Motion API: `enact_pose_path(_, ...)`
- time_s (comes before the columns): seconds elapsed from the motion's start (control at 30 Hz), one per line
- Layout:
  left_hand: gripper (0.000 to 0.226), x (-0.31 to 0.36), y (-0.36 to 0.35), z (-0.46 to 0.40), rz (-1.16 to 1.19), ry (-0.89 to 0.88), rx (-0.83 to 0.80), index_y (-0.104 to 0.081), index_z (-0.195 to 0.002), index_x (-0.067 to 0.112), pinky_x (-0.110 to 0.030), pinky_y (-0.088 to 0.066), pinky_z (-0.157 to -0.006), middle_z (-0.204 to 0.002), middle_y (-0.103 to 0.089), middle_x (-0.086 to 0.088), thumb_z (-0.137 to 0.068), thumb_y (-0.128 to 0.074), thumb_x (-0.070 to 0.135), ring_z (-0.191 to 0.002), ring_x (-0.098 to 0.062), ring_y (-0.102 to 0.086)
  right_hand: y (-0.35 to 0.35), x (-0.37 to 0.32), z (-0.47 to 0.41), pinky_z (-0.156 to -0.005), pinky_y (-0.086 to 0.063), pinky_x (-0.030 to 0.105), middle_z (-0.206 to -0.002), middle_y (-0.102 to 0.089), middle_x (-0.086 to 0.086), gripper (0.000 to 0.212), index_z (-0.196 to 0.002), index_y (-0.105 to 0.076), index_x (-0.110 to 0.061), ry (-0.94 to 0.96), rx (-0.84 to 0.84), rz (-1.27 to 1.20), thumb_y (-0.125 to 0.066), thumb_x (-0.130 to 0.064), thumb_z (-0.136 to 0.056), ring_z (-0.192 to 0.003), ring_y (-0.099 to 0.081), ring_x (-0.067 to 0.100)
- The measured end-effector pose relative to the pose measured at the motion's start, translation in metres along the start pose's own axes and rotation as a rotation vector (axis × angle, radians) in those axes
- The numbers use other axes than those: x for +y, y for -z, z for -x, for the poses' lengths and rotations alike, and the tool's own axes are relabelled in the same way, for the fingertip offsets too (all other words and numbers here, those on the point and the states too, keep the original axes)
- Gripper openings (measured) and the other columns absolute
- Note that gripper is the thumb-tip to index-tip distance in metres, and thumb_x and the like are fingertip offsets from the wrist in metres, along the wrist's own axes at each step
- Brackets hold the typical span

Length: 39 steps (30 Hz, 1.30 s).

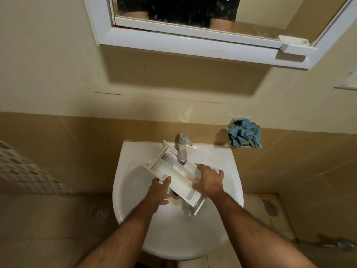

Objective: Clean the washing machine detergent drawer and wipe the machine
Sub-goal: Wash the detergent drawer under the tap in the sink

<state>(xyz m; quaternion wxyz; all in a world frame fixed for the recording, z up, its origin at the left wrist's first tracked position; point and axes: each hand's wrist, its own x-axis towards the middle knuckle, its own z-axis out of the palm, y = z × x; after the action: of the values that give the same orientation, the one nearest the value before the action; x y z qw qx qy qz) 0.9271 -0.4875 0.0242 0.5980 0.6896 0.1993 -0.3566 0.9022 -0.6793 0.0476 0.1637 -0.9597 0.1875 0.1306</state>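
I see dim, warm light from above; the mirror cabinet [202,41] casts a broad wall shadow, edges bow, detail looks soft.

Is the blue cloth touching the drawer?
Apart. The head view shows the cloth on a wall holder right of the sink, with bare wall between it and the drawer.

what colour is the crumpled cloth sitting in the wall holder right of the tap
Blue, a dusty blue-grey; the cloth shows best in the head view.
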Motion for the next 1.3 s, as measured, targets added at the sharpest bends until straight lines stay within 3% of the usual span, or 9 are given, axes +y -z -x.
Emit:
enact_pose_path(0.33, 0.05, 0.01, -0.001, -0.005, 0.052, -0.041, 0.061, -0.035, -0.136, 0.018, -0.033, -0.056, -0.068, -0.126, -0.056, -0.011, -0.096, -0.057, 0.04, -0.093, -0.023, -0.065, -0.001, -0.015, -0.014, -0.116, -0.013, 0.048, -0.134, -0.057, -0.005, 0.08, -0.144, -0.039, -0.031, 0.042, 0.048, 0.018, -0.074, -0.042, -0.073, -0.124, -0.051, 0.02)
enact_pose_path(0.5, 0.041, 0.002, 0.008, -0.006, 0.045, -0.073, 0.102, -0.041, -0.132, 0.015, -0.031, -0.053, -0.065, -0.114, -0.058, -0.007, -0.099, -0.052, 0.036, -0.082, -0.017, -0.061, -0.011, -0.01, -0.007, -0.116, -0.012, 0.048, -0.136, -0.055, -0.006, 0.081, -0.145, -0.038, -0.03, 0.084, 0.054, 0.038, -0.072, -0.043, -0.072, -0.125, -0.05, 0.019)
enact_pose_path(0.73, 0.055, -0.002, 0.02, -0.009, 0.054, -0.093, 0.122, -0.031, -0.145, 0.018, -0.029, -0.052, -0.061, -0.129, -0.054, -0.01, -0.098, -0.053, 0.037, -0.092, -0.021, -0.063, -0.007, 0.003, -0.014, -0.119, -0.001, 0.05, -0.14, -0.053, -0.006, 0.085, -0.146, -0.038, -0.031, 0.108, -0.001, -0.032, -0.076, -0.039, -0.071, -0.132, -0.046, 0.016)
enact_pose_path(1.03, 0.06, -0.006, 0.013, -0.006, 0.151, -0.068, 0.196, -0.029, -0.143, 0.014, -0.036, -0.057, -0.066, -0.118, -0.058, -0.01, -0.096, -0.059, 0.034, -0.097, -0.027, -0.065, -0.008, 0.005, -0.001, -0.108, -0.016, 0.037, -0.134, -0.056, -0.01, 0.084, -0.145, -0.039, -0.036, 0.093, -0.114, -0.112, -0.076, -0.043, -0.069, -0.125, -0.05, 0.018)
enact_pose_path(1.13, 0.085, -0.006, 0.004, -0.003, 0.236, -0.089, 0.252, -0.012, -0.152, 0.02, -0.049, -0.059, -0.078, -0.135, -0.05, -0.013, -0.09, -0.067, 0.037, -0.113, -0.034, -0.06, 0.002, 0.015, 0.002, -0.097, -0.022, 0.033, -0.121, -0.06, -0.012, 0.082, -0.143, -0.042, -0.033, 0.081, -0.189, -0.112, -0.076, -0.044, -0.069, -0.115, -0.053, 0.018)
enact_pose_path(1.23, 0.116, -0.007, 0.004, 0.0, 0.163, -0.152, 0.428, -0.004, -0.153, 0.033, -0.056, -0.051, -0.096, -0.147, -0.041, -0.012, -0.066, -0.072, 0.07, -0.127, -0.037, -0.05, 0.019, 0.018, 0.002, -0.096, -0.026, 0.035, -0.118, -0.061, -0.011, 0.08, -0.141, -0.045, -0.032, 0.113, -0.262, -0.005, -0.076, -0.046, -0.069, -0.114, -0.054, 0.019)
enact_pose_path(1.3, 0.111, -0.009, 0.009, 0.003, -0.01, -0.171, 0.464, -0.008, -0.155, 0.021, -0.051, -0.041, -0.108, -0.153, -0.034, -0.018, -0.074, -0.072, 0.062, -0.135, -0.038, -0.042, 0.03, 0.018, 0.004, -0.097, -0.027, 0.037, -0.119, -0.062, -0.012, 0.077, -0.141, -0.045, -0.034, 0.145, -0.272, 0.08, -0.075, -0.045, -0.07, -0.113, -0.054, 0.019)
